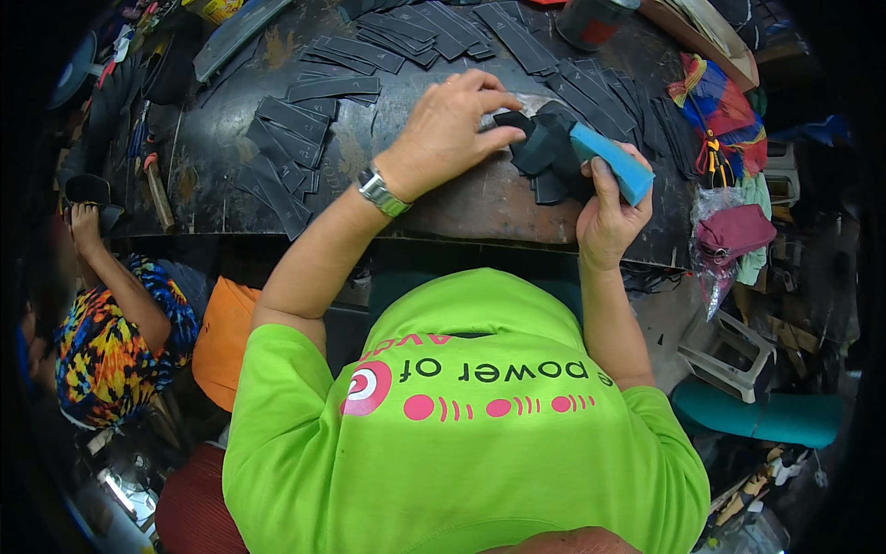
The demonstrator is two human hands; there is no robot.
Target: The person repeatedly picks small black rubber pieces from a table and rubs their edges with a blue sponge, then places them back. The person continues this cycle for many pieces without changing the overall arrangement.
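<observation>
My green shirt (461, 369) carries printed lettering. My right hand (609, 214) grips a blue block (616, 166) beside black pieces (552, 148) piled on the worn, dark table (443, 205). My left hand (450, 122) has thumb and fingers apart at the pile; contact is unclear. Beyond lie black strips (334, 88) with pale marks, then a can (591, 23).

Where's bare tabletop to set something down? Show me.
Tabletop is bare along the near edge, between the wristwatch and black cut pieces; also between the wooden-handled tool and leftmost black strips. More strips crowd the far side.
</observation>
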